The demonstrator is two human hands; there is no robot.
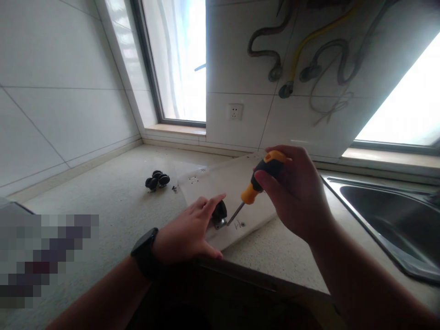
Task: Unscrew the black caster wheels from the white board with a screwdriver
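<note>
My right hand (300, 199) is wrapped round the yellow-and-black handle of a screwdriver (249, 194). Its metal shaft slants down to the left, with the tip at the metal mounting plate of a black caster wheel (220, 211). The caster sits near the front corner of a white panel (237, 188) lying on the countertop. My left hand (187, 229), a dark watch on its wrist, steadies the caster from the left, its thumb at the panel's near edge. Part of the caster is hidden behind the fingers. Small hole patterns show near the panel's corners.
Several black casters (157, 180) lie in a cluster left of the panel, with small dark screws (174, 188) beside them. A steel sink (385, 220) is set into the counter (120, 206) at right. Hoses (299, 55) and a socket (235, 112) are on the tiled wall.
</note>
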